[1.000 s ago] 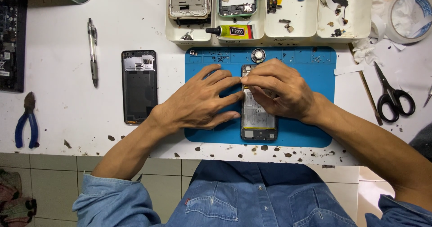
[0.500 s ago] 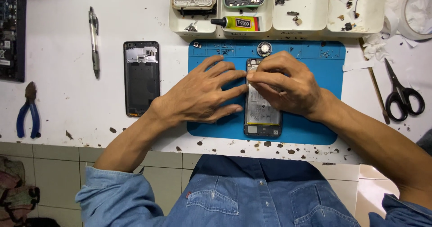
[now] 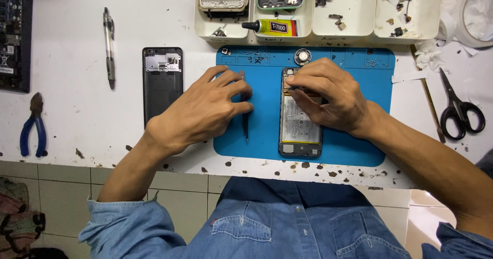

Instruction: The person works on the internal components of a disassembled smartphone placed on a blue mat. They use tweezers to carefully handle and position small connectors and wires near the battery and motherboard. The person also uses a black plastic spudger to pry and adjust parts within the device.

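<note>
Head view shows one opened phone [image 3: 301,128] lying on one blue mat [image 3: 359,84]; the right hand [image 3: 328,94] presses curled fingers onto its top. Left hand [image 3: 205,110] pinches one pair of tweezers [image 3: 245,128] just beside it. One yellow-labelled glue tube [image 3: 272,27] lies in one white tray [image 3: 354,30] above.

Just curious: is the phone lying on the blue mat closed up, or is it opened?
Opened: the phone lies back-up with its cover off, battery and inner parts bare, under the right hand.

White table [image 3: 77,22], surface scuffed, dark chips and specks along its near edge. Front face below the edge: pale square tiles [image 3: 51,187] with grey grout lines. Lighting even and bright; shadows soft.
</note>
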